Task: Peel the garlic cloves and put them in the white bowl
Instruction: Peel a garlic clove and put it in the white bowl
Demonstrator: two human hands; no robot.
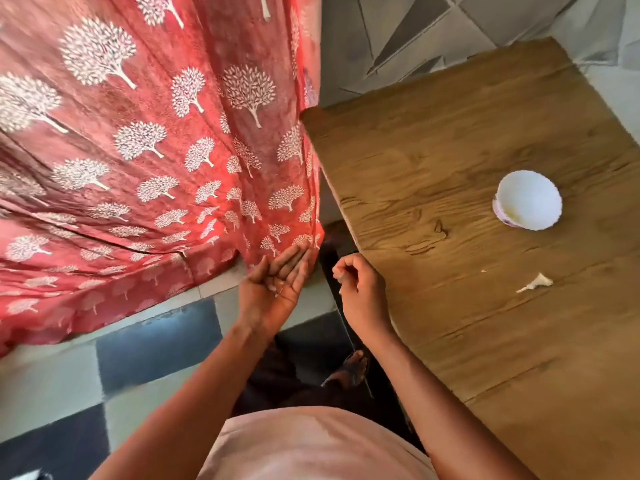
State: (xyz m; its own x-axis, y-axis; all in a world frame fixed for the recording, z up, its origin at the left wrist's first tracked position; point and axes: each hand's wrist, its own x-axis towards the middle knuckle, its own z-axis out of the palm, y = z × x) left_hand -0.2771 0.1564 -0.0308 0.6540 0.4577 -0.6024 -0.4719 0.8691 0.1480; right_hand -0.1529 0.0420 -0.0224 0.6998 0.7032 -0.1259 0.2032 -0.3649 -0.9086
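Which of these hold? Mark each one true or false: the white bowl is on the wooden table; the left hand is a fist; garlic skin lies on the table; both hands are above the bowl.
1. The white bowl stands on the wooden table. True.
2. The left hand is a fist. False: palm up, fingers straight.
3. A scrap of garlic skin lies on the table. True.
4. Both hands are above the bowl. False: the right hand and the left are off the table's edge, over the floor.

Single head-worn wide view, looking steeply down, hands (311, 282) close below, wooden table (467, 161) at right
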